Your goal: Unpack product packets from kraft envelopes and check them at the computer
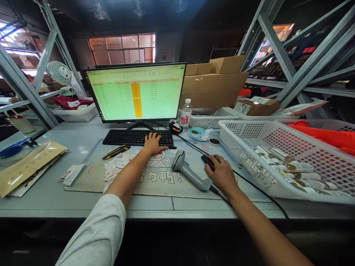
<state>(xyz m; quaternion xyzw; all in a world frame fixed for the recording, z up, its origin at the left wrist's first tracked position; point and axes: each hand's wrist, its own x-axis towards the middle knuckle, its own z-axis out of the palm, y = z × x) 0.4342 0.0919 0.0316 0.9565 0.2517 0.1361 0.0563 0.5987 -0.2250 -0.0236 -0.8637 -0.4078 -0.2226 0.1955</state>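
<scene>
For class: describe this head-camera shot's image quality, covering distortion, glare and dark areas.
Head view: wide-angle distortion bends the steel shelving at the edges; the window glows almost blown out; the monitor looks bright; below the desk edge the view drops to near black.

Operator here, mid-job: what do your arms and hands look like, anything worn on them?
The left hand and right hand are bare, with no gloves, and no watch or ring shows. A loose pale grey sleeve covers the left arm near the elbow; no sleeve shows on the right arm.
</scene>
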